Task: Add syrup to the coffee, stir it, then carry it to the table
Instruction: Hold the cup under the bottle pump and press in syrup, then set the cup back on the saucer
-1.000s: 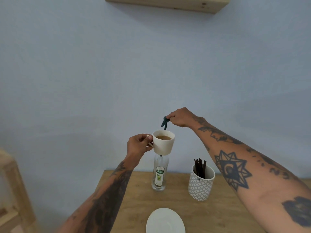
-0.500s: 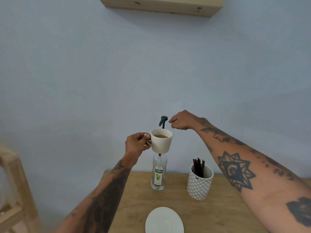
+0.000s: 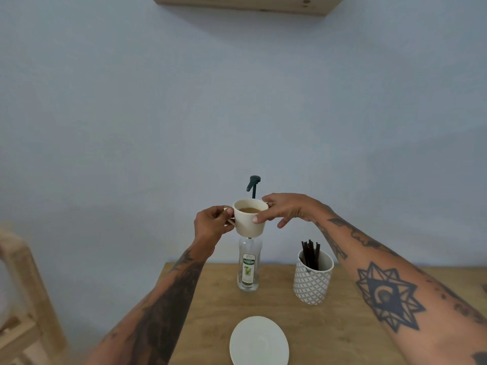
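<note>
A cream cup [image 3: 248, 224] of light brown coffee hangs in the air in front of the syrup bottle. My left hand [image 3: 210, 224] pinches its handle. My right hand [image 3: 284, 210] touches the cup's right rim and side, thumb on the front wall. The clear syrup bottle [image 3: 248, 267] with a green label stands on the wooden table [image 3: 342, 325]. Its dark green pump head [image 3: 253, 181] rises above and behind the cup. A patterned white holder [image 3: 312, 281] with several dark stir sticks [image 3: 311, 252] stands to the bottle's right.
A white saucer [image 3: 259, 341] lies at the table's near edge. A wooden frame [image 3: 23, 299] stands at the left. A wooden shelf [image 3: 250, 3] hangs on the blue wall above.
My right hand has let go of the pump head and dropped to the cup's right side. The pump head has risen back up. The cup stays in my left hand.
</note>
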